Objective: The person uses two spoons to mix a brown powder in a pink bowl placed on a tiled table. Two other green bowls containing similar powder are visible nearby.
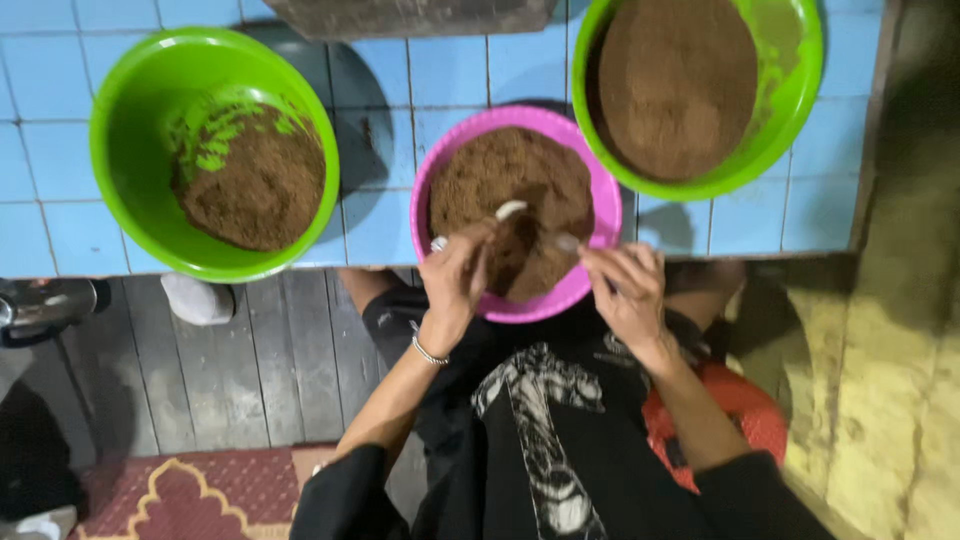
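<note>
A blue tiled counter (60, 230) fills the top of the view, made of small square tiles with pale lines between them. Below it lies a dark wooden plank floor (250, 370). A red rug with a yellow wavy edge (190, 495) lies at the bottom left.

Three round plastic bowls sit on the counter. The green bowl on the left (130, 110) holds a heap of brown crumbly powder with green smears on its inner wall. The green bowl at the top right (795, 75) is nearly full of smoother brown powder. Between them, at the near edge of the counter, is the pink bowl (600, 200). It holds rough, lumpy brown powder and hangs a little over the edge.

The person sits below, in black clothes with a white pattern. A red seat (745, 410) shows under them.

The left hand (455, 275) is over the near rim of the pink bowl, with a thin silver bracelet (430, 353) on the wrist. Its fingers are curled tight around a white spoon (510, 210). The spoon's long side slants up and to the right, with its round end over the powder.

The right hand (625, 285) is at the pink bowl's right rim. Its fingers are bent and pinch a small pale thing (567, 241), too blurry to name.
</note>
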